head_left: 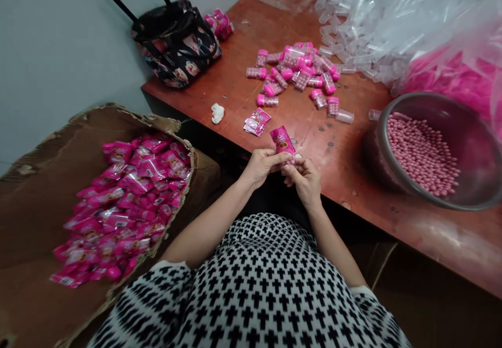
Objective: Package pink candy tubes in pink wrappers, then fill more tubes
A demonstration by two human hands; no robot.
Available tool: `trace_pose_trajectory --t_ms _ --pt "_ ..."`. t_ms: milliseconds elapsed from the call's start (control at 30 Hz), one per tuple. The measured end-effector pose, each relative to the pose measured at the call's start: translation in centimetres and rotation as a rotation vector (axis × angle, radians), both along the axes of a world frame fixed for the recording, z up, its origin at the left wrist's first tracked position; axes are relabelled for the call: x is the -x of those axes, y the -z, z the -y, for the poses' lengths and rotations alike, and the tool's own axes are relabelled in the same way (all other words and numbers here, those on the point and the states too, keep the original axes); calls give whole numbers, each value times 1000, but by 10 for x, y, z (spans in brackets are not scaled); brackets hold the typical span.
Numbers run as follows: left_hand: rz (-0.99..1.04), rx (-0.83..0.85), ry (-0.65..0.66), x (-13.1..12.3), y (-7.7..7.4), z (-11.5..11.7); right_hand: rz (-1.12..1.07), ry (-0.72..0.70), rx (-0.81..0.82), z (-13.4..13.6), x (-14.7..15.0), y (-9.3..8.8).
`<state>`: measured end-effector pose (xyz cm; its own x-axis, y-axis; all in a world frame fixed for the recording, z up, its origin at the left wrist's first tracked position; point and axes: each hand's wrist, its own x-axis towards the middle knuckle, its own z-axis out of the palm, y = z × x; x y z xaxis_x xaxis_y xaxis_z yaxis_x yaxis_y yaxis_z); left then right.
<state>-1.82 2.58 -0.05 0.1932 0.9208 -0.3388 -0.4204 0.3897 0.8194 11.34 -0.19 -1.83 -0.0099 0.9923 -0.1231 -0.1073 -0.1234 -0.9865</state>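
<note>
My left hand (262, 164) and my right hand (305, 180) meet at the near edge of the brown table (353, 144). Both pinch one pink sachet (283, 141), which sticks up between the fingers. What lies inside it or under my fingers is hidden. A few flat pink sachets (257, 122) lie on the table just beyond my hands. Farther back lies a heap of small vials with pink caps (298, 73), filled with pink beads.
A metal bowl (463, 128) of pink beads (421, 152) stands to the right. Clear empty vials in plastic bags (376, 29) fill the far right. A cardboard box (43, 181) on my left holds several filled pink packets (129, 201). A dark handbag (176, 45) sits at the table's far-left corner.
</note>
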Motion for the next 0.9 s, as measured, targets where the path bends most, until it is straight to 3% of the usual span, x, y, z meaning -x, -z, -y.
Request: trace_pose_trajectory --t_ms 200,333,433,533,700,900 --pt "51 40 -88 -4 0 2 -25 -70 43 0 0 1" --pt "-16 58 -67 -4 1 5 72 -46 -25 2 0 2" --pt "-58 38 -59 -3 2 12 -24 -43 22 1 0 3" --pt "-18 15 -78 -2 4 17 -118 -11 62 -2 1 3" --pt "100 35 -220 -6 5 17 -46 30 24 2 8 -3" --pt "134 19 -251 -21 8 26 -55 125 22 2 14 1"
